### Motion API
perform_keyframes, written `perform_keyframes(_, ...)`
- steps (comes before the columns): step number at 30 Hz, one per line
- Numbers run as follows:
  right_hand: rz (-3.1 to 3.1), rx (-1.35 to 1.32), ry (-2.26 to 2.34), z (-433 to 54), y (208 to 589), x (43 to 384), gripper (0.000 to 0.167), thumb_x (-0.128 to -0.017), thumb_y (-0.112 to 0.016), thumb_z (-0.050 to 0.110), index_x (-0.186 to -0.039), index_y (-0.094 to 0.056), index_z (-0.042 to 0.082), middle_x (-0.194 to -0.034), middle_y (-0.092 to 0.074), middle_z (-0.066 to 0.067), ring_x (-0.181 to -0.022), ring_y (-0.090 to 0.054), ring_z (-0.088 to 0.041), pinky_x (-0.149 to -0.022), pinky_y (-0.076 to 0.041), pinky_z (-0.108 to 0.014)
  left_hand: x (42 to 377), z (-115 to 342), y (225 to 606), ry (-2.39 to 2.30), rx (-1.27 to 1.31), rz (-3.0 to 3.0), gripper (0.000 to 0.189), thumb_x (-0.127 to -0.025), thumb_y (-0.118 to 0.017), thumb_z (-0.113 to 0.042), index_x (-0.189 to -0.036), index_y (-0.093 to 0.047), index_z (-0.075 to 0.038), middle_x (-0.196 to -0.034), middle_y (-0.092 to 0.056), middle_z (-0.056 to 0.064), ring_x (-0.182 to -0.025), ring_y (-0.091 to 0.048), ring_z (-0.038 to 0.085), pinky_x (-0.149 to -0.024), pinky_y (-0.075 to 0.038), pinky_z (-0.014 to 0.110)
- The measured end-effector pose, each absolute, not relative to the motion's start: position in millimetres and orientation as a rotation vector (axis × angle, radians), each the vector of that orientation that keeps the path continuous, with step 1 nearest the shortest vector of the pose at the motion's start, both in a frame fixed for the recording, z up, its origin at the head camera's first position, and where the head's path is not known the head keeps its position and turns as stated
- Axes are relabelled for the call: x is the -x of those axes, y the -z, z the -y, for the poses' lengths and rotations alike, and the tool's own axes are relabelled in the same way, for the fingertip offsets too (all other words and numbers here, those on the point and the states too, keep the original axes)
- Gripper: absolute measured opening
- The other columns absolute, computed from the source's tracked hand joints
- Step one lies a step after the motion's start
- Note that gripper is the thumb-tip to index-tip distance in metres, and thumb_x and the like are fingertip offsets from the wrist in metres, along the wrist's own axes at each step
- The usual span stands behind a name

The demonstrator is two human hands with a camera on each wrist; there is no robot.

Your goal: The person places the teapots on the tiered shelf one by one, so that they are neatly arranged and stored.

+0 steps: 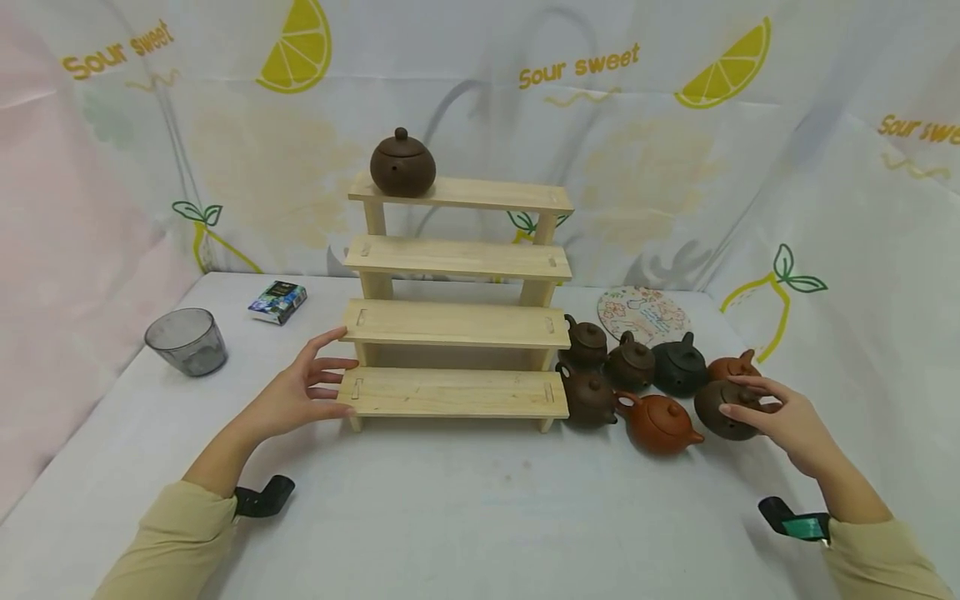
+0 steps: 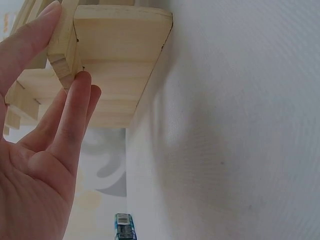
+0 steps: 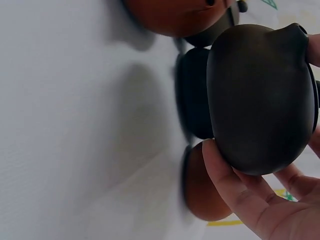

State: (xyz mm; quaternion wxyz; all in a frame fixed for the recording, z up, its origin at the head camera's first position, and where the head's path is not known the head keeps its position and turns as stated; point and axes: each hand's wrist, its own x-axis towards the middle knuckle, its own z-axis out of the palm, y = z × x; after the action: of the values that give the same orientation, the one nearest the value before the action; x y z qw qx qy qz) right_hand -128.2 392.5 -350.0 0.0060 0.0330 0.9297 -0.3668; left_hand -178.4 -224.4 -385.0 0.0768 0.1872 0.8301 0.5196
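Dark-brown, round clay teapot (image 3: 260, 100) is pinched by the right hand (image 1: 798, 429) at four o'clock from the pale, four-tier wooden rack (image 1: 457, 323); the left hand (image 1: 288, 402), fingers spread, touches the rack's nine o'clock end.

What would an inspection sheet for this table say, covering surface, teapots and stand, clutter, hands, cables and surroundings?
Surface: white tabletop, faint marks in front of the stand.
Teapots and stand: dark brown teapot at the top left of the four-tier wooden stand; six other teapots right of it.
Clutter: smoky transparent cup, small patterned box, round floral mat.
Hands: left hand touches the stand's left end; right hand holds a rounded dark teapot, apparently lifted.
Cables: nothing seen.
Surroundings: lemon-print cloth lettered "Sour sweet".
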Motion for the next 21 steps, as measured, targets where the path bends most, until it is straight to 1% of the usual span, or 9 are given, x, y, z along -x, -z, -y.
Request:
perform_keyframes(2, -2.912, -0.090, 1.158, -392, 346, 129, 0.059, -0.088, -0.066, 0.027, -0.129, -0.042, -0.007, -0.121, -0.044, -0.021, -0.093, -0.045, -0.022, -0.064, -0.047, -0.018, 178, 224, 385, -1.555, -0.556, -2.487, 0.106, -0.070, -0.083, -0.016, -0.148, -0.012, -0.031, -0.132, -0.047, 0.023, -0.108, -0.055, 0.035, -0.085, -0.051, 0.033)
perform_keyframes(5, -2.918, -0.073, 1.177, -389, 340, 132, 0.055, -0.087, -0.067, 0.026, -0.128, -0.045, -0.004, -0.114, -0.047, -0.012, -0.087, -0.045, -0.012, -0.064, -0.047, -0.018, 179, 224, 385, -1.551, -0.551, -2.487, 0.106, -0.070, -0.083, -0.017, -0.148, -0.012, -0.032, -0.132, -0.047, 0.022, -0.108, -0.055, 0.035, -0.085, -0.051, 0.033)
perform_keyframes(8, -2.911, -0.048, 1.210, -386, 335, 135, 0.049, -0.086, -0.068, 0.026, -0.126, -0.050, 0.002, -0.106, -0.050, 0.002, -0.085, -0.046, -0.005, -0.065, -0.046, -0.017, 179, 224, 386, -1.550, -0.551, -2.489, 0.106, -0.070, -0.083, -0.017, -0.147, -0.012, -0.032, -0.132, -0.047, 0.022, -0.109, -0.055, 0.035, -0.085, -0.051, 0.033)
perform_keyframes(10, -2.903, -0.024, 1.250, -383, 331, 137, 0.043, -0.086, -0.068, 0.024, -0.123, -0.054, 0.008, -0.102, -0.051, 0.012, -0.085, -0.047, -0.002, -0.066, -0.046, -0.015, 179, 224, 385, -1.554, -0.552, -2.487, 0.106, -0.070, -0.083, -0.016, -0.148, -0.012, -0.032, -0.132, -0.047, 0.022, -0.109, -0.054, 0.035, -0.085, -0.051, 0.032)
perform_keyframes(12, -2.895, 0.009, 1.293, -380, 328, 139, 0.038, -0.086, -0.069, 0.022, -0.120, -0.056, 0.013, -0.099, -0.051, 0.019, -0.086, -0.048, 0.001, -0.067, -0.045, -0.013, 179, 224, 385, -1.557, -0.553, -2.486, 0.106, -0.070, -0.083, -0.015, -0.148, -0.012, -0.032, -0.132, -0.047, 0.022, -0.109, -0.055, 0.035, -0.085, -0.051, 0.032)
perform_keyframes(14, -2.894, 0.041, 1.322, -376, 325, 142, 0.036, -0.085, -0.069, 0.020, -0.118, -0.057, 0.015, -0.097, -0.051, 0.021, -0.085, -0.048, 0.003, -0.067, -0.045, -0.012, 179, 224, 385, -1.563, -0.553, -2.483, 0.106, -0.070, -0.083, -0.014, -0.148, -0.012, -0.031, -0.132, -0.047, 0.023, -0.109, -0.055, 0.035, -0.085, -0.050, 0.031)
perform_keyframes(17, -2.905, 0.077, 1.322, -370, 320, 148, 0.037, -0.085, -0.069, 0.019, -0.119, -0.056, 0.012, -0.097, -0.052, 0.017, -0.084, -0.049, 0.001, -0.067, -0.046, -0.012, 179, 224, 385, -1.563, -0.550, -2.484, 0.107, -0.070, -0.083, -0.014, -0.148, -0.012, -0.031, -0.132, -0.047, 0.023, -0.109, -0.054, 0.035, -0.085, -0.050, 0.030)
perform_keyframes(18, -2.908, 0.089, 1.313, -368, 318, 151, 0.039, -0.085, -0.069, 0.020, -0.120, -0.055, 0.010, -0.098, -0.052, 0.016, -0.084, -0.049, 0.000, -0.066, -0.046, -0.012, 178, 224, 385, -1.564, -0.550, -2.484, 0.107, -0.070, -0.083, -0.014, -0.148, -0.012, -0.031, -0.132, -0.047, 0.023, -0.109, -0.054, 0.035, -0.085, -0.050, 0.030)
perform_keyframes(21, -2.927, 0.111, 1.281, -362, 314, 157, 0.041, -0.084, -0.071, 0.022, -0.121, -0.054, 0.010, -0.099, -0.051, 0.014, -0.081, -0.051, -0.002, -0.063, -0.048, -0.017, 178, 224, 384, -1.576, -0.558, -2.480, 0.107, -0.069, -0.083, -0.012, -0.148, -0.012, -0.030, -0.131, -0.047, 0.023, -0.109, -0.055, 0.035, -0.085, -0.050, 0.030)
